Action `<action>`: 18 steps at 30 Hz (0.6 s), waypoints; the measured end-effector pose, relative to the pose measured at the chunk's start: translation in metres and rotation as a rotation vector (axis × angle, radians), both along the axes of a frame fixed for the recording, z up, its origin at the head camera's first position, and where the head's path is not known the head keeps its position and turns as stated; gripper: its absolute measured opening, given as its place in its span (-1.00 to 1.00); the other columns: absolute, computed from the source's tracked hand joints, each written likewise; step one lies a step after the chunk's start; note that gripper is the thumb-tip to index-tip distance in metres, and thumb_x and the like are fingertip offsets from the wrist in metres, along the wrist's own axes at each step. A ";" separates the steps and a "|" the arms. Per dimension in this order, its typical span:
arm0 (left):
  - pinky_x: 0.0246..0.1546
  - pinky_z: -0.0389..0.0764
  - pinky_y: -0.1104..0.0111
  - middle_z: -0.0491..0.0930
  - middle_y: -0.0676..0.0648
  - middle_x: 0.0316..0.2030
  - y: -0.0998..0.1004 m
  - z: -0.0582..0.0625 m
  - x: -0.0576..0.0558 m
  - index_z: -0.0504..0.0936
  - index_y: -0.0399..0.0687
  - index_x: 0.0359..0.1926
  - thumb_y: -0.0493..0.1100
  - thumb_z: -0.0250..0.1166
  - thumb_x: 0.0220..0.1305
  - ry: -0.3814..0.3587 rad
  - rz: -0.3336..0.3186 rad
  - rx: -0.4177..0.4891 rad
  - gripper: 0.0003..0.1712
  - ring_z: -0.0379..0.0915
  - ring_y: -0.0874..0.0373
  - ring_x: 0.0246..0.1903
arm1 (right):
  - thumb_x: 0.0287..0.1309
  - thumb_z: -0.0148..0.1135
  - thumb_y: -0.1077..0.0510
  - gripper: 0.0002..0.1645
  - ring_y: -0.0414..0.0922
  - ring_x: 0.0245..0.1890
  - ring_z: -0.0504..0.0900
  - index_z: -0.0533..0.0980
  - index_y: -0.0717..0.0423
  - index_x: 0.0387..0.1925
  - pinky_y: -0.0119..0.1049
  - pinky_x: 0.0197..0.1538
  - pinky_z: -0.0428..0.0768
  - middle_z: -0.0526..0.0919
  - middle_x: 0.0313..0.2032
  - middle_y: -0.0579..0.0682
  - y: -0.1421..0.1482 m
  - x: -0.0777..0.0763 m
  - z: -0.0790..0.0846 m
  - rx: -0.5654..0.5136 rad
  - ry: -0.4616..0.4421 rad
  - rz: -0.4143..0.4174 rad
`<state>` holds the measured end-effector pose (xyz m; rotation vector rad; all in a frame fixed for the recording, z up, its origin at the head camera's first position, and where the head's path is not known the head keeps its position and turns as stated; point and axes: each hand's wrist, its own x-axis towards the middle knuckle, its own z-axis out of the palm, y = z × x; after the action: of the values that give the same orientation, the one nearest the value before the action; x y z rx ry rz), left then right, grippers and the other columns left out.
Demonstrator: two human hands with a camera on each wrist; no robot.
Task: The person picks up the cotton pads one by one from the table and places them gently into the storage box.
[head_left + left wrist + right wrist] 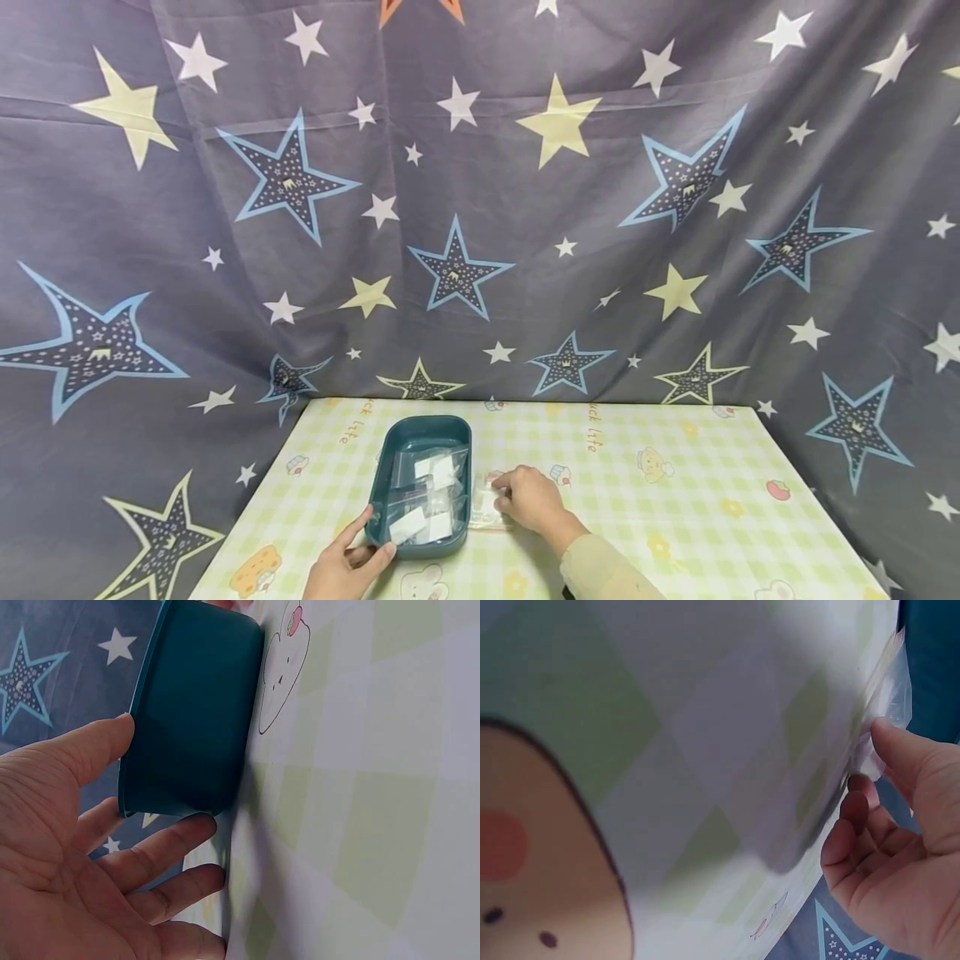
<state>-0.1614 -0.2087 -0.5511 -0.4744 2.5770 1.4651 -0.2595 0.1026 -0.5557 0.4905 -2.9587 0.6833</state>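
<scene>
A dark teal plastic box (431,552) stands on the table, holding several clear zip bags (442,500) with white pieces inside. My left hand (349,560) grips the box's near left corner; in the left wrist view the thumb (112,742) lies against the rim and the other fingers spread around the corner. Just right of the box, another clear zip bag (487,508) with pale contents lies on the table. My right hand (531,498) pinches that bag's edge between thumb and fingers, as the right wrist view shows for the bag (889,697). Its contents are blurred.
A green and white checked cloth (675,517) with cartoon prints covers the table. Behind and at both sides hangs a grey curtain (510,333) with stars. The box's right wall stands close beside the bag outside it.
</scene>
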 end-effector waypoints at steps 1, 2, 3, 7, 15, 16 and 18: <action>-0.01 0.78 -0.09 0.84 -0.31 -0.06 0.000 0.000 0.000 0.38 -0.05 0.60 0.47 0.59 0.03 -0.001 0.001 0.005 0.25 0.80 -0.24 -0.03 | 0.15 0.55 0.13 -0.72 -0.15 -0.28 0.71 0.84 -0.06 -0.06 -0.21 -0.28 0.68 0.78 -0.29 -0.12 0.000 0.000 0.000 -0.008 0.001 0.002; -0.02 0.78 -0.08 0.84 -0.30 -0.07 0.000 -0.001 0.000 0.38 -0.05 0.60 0.47 0.59 0.03 -0.001 0.001 0.010 0.26 0.81 -0.23 -0.03 | 0.16 0.55 0.14 -0.73 -0.16 -0.29 0.71 0.84 -0.04 -0.07 -0.23 -0.29 0.67 0.80 -0.30 -0.14 0.001 0.000 0.000 -0.014 0.003 0.003; -0.03 0.79 -0.07 0.84 -0.30 -0.07 0.000 -0.001 -0.001 0.38 -0.05 0.60 0.47 0.59 0.02 -0.002 0.001 0.014 0.26 0.81 -0.23 -0.04 | 0.16 0.55 0.15 -0.74 -0.16 -0.29 0.72 0.84 -0.03 -0.08 -0.24 -0.29 0.68 0.82 -0.30 -0.15 0.001 0.000 -0.001 -0.018 0.007 0.004; -0.03 0.79 -0.06 0.84 -0.31 -0.06 -0.001 -0.001 0.000 0.37 -0.05 0.61 0.48 0.59 0.02 -0.005 0.000 0.023 0.28 0.81 -0.23 -0.04 | 0.16 0.54 0.17 -0.77 -0.09 -0.21 0.80 0.84 0.00 -0.11 -0.17 -0.16 0.76 0.87 -0.23 -0.10 0.002 -0.001 -0.003 -0.012 0.012 -0.001; 0.00 0.77 -0.11 0.83 -0.32 -0.04 0.000 0.000 0.000 0.36 -0.06 0.62 0.48 0.57 0.05 -0.002 -0.010 0.019 0.27 0.80 -0.25 -0.03 | 0.17 0.53 0.16 -0.75 0.02 -0.03 0.84 0.83 0.00 -0.08 -0.05 0.04 0.79 0.88 -0.09 -0.02 0.008 -0.002 -0.003 0.011 0.011 -0.010; 0.00 0.76 -0.12 0.83 -0.31 -0.04 0.000 0.000 0.000 0.36 -0.06 0.62 0.47 0.57 0.06 -0.003 -0.011 0.018 0.26 0.80 -0.25 -0.03 | 0.17 0.53 0.16 -0.74 0.02 -0.03 0.83 0.83 0.00 -0.07 -0.05 0.04 0.79 0.88 -0.08 -0.02 0.008 -0.002 -0.003 0.008 0.008 -0.012; 0.00 0.76 -0.12 0.83 -0.31 -0.05 0.000 0.000 0.000 0.35 -0.06 0.62 0.46 0.57 0.07 -0.004 -0.012 0.016 0.25 0.80 -0.24 -0.03 | 0.18 0.52 0.17 -0.73 0.03 -0.01 0.83 0.83 0.01 -0.06 -0.04 0.05 0.79 0.88 -0.07 0.00 0.010 -0.002 -0.004 -0.004 0.003 -0.015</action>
<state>-0.1611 -0.2085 -0.5509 -0.4579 2.5587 1.4780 -0.2612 0.1128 -0.5595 0.4676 -2.9549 0.6858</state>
